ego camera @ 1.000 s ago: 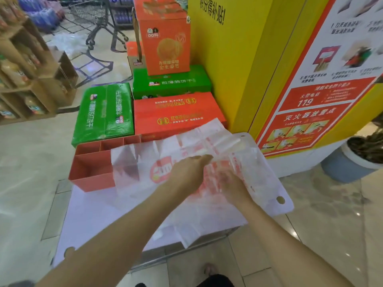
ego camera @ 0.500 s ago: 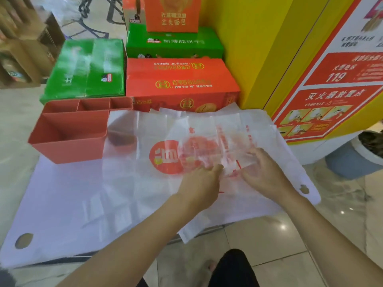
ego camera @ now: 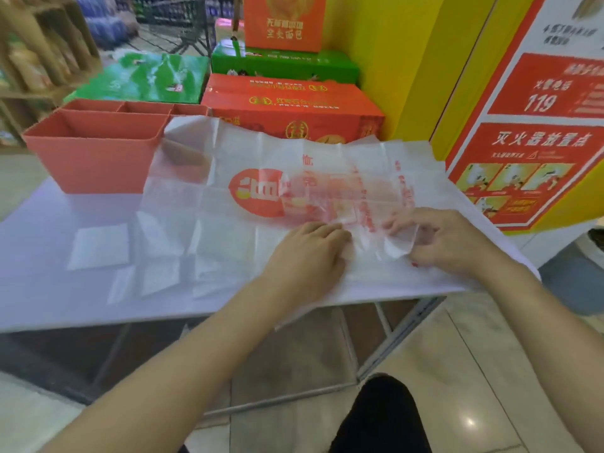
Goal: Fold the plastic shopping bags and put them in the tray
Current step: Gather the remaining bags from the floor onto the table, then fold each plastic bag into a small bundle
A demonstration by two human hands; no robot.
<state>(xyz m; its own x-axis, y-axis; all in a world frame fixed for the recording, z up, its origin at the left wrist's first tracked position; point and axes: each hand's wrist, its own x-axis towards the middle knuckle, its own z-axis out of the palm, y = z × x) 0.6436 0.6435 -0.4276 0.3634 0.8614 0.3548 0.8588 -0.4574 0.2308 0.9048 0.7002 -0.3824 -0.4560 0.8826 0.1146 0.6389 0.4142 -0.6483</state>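
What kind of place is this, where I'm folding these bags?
Most likely a supermarket floor: stacked boxes of packaged food just ahead, what looks like a blurred shopping cart in the aisle behind, and wooden shelves of goods on the left.

On the wall poster (ego camera: 539, 103) at the far right, a red panel carries "119" in white under a smaller, blurred line that looks like "火警电话". The red panel below it is headed "灭火器放置点". At the far centre, the orange carton (ego camera: 284, 14) topping the stack shows "全麦面包" in yellow. The green carton (ego camera: 284, 65) under it has white print too smeared to read, as is the yellow lettering on the red carton (ego camera: 287, 103) just nearer. The plastic bag (ego camera: 258, 192) spread on the near table (ego camera: 65, 289) shows a round red logo and columns of red print, none legible.
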